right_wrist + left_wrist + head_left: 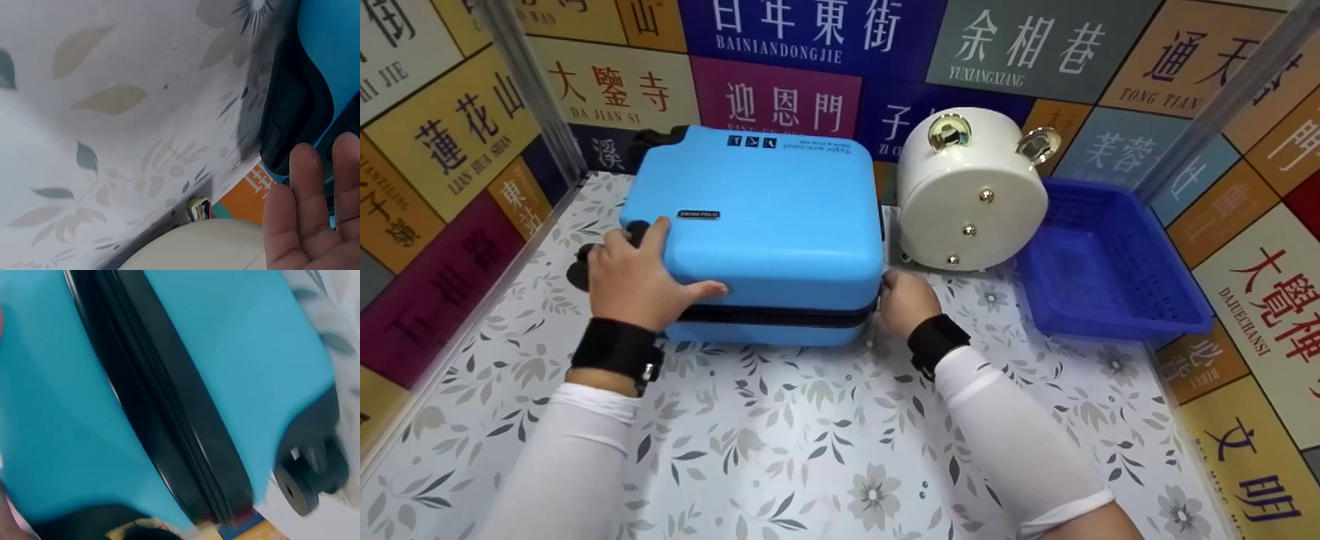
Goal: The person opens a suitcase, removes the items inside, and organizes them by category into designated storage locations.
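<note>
A light-blue hard-shell suitcase (765, 202) lies flat on the patterned surface, its black zipper seam (163, 394) along the side. My left hand (634, 277) rests on the wheel end at the left, thumb stretched along the near side and index finger on the top face. Close to it is a black wheel (298, 486). My right hand (910, 300) is at the suitcase's right end, its fingertips partly hidden behind the corner. In the right wrist view those fingers (308, 191) are extended beside black fittings (298, 107) on the shell.
Right of the suitcase stands a round cream case (971, 195) with gold knobs and ear-like gold parts. A blue plastic basket (1117, 322) sits farther right. Printed wall panels (780, 97) close off the back and both sides.
</note>
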Motion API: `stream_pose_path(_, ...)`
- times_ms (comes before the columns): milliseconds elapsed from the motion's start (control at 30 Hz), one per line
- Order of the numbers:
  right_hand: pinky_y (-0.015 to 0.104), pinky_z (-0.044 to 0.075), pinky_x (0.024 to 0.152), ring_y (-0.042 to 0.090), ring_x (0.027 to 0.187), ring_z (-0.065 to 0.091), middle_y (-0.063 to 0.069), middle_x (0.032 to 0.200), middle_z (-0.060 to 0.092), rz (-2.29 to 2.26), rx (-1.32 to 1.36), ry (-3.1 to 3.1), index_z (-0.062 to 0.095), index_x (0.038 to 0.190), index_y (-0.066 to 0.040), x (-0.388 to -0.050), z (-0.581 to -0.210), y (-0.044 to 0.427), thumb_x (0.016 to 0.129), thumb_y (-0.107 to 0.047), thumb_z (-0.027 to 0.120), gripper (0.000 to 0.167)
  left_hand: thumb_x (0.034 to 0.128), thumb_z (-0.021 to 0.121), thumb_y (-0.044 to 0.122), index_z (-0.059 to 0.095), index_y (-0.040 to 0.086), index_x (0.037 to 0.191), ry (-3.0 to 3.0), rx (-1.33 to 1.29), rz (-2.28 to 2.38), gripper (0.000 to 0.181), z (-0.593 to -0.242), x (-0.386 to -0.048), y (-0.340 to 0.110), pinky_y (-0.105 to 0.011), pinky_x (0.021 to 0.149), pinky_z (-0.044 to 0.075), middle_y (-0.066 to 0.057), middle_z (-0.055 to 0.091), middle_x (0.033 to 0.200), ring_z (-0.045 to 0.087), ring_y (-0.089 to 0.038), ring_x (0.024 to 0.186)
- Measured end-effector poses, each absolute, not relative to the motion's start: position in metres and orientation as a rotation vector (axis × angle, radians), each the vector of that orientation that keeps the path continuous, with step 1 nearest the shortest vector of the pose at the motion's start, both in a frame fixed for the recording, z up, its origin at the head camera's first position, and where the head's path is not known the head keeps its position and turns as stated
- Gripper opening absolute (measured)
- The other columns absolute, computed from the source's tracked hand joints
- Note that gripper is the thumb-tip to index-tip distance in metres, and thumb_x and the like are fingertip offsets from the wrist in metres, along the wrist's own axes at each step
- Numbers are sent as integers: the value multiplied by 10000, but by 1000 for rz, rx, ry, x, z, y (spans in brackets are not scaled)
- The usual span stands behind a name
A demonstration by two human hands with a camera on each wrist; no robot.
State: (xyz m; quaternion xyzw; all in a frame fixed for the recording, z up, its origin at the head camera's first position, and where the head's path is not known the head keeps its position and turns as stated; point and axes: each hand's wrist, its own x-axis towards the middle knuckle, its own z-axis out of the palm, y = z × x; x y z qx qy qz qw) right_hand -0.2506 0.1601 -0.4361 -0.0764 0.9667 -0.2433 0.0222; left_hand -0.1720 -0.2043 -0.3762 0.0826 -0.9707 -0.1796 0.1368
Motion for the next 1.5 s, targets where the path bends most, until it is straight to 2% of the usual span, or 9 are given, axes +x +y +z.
stream_pose_path(100,526,544,1033,398,1150,698,196,1203,751,-742,-252,3003,716,1209,-30,-250,-436,161,1075,-141,466,304,592,824,859,378,241,1643,-2777,197,-555,1298,-378,-174,-214,-781,1135,310,-439,426,1440,381,-645,1376)
stream_pose_path(300,516,555,1012,386,1121,710,179,1175,764,-764,-257,3013,726,1186,-40,-249,-438,161,1076,-143,475,293,598,788,895,356,273,1656,-2769,197,-552,1301,-383,-174,-214,-744,1108,352,-424,442,1425,449,-637,1285)
stream_pose_path(500,522,563,929,383,1052,723,168,1056,770,-788,-244,3030,713,1015,-37,-249,-439,164,1081,-167,467,286,604,804,872,386,234,1641,-2735,216,-499,1287,-385,-174,-204,-682,1044,418,-409,490,1351,528,-567,1140)
stream_pose_path(567,519,560,928,376,1053,720,155,1053,768,-810,-215,3020,707,999,-52,-249,-440,165,1085,-182,468,286,604,800,876,374,224,1646,-2735,227,-489,1301,-385,-175,-200,-675,1053,414,-413,489,1356,529,-566,1143)
stream_pose_path(833,540,556,980,392,1122,719,173,1170,774,-853,-172,3014,741,1109,-45,-248,-442,168,1093,-201,479,305,617,792,877,348,221,1655,-2747,274,-481,1305,-385,-175,-189,-678,1109,385,-418,472,1365,524,-574,1181)
stream_pose_path(1067,532,564,902,381,1020,732,158,1048,779,-858,-201,3041,708,977,-52,-246,-444,168,1085,-198,478,293,624,763,900,320,237,1665,-2762,306,-485,1311,-384,-173,-187,-703,1142,356,-425,450,1392,496,-596,1241)
stream_pose_path(1333,528,567,876,381,984,728,175,1024,768,-845,-205,3051,693,947,-44,-244,-442,168,1086,-195,469,304,621,732,928,289,253,1676,-2773,342,-502,1329,-384,-170,-180,-709,1145,357,-440,428,1413,487,-624,1261)
stream_pose_path(1500,533,566,851,394,971,733,194,1003,768,-866,-211,3077,689,902,-39,-244,-442,170,1083,-199,485,316,630,746,909,300,242,1672,-2752,362,-521,1315,-385,-170,-174,-678,1198,308,-434,423,1416,479,-605,1282)
